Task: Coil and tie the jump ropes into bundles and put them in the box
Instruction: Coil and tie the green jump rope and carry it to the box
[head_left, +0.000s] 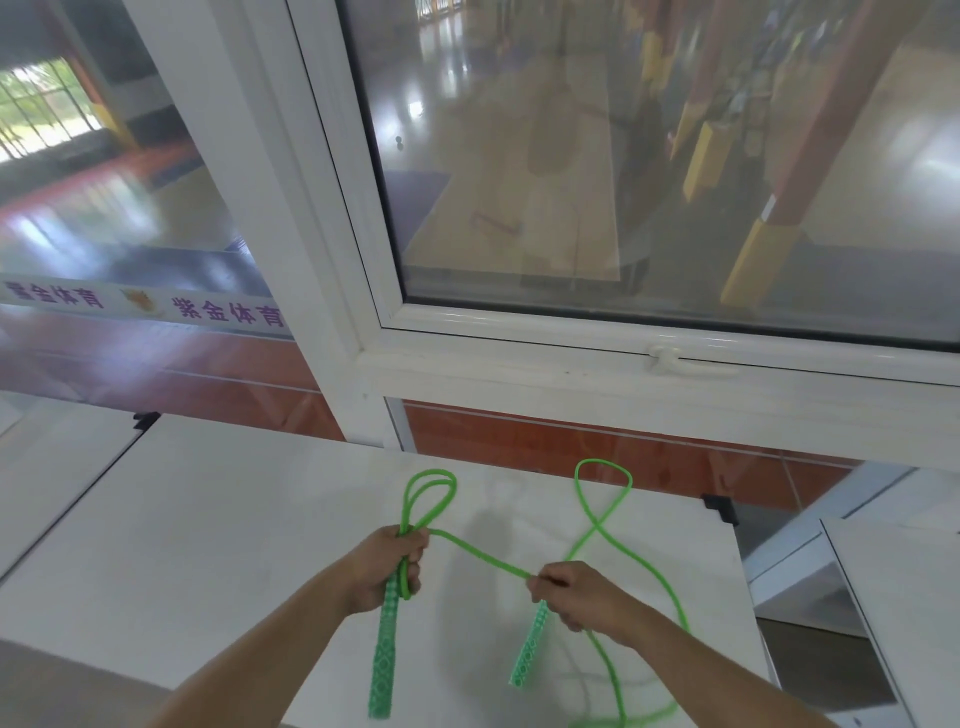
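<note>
1. Here we are over the white tabletop surface (208, 545), and the bright green plastic jump rope (483, 558) is the only rope in play.
2. The left hand (387, 566) is clenched around one patterned green handle (383, 649) together with a few gathered loops (428, 499) that stand up above the fist.
3. The right hand (576, 597) pinches the cord right where it meets the second patterned green handle (530, 649), which hangs down below the fingers.
4. A taut stretch of cord runs between the two hands, just above the surface.
5. More slack swings in a big loose loop (605, 493) beyond the right hand and trails off toward the near right edge, blurred there.
6. The step looks like coiling: a few turns are in, and plenty of cord is left.
7. Next up, I reckon, the right hand feeds that slack across so the left grip can take another loop.
8. Tying comes only after the loose length is used up.
9. No box is in view, and the white window frame (519, 364) sits behind the surface.
</note>
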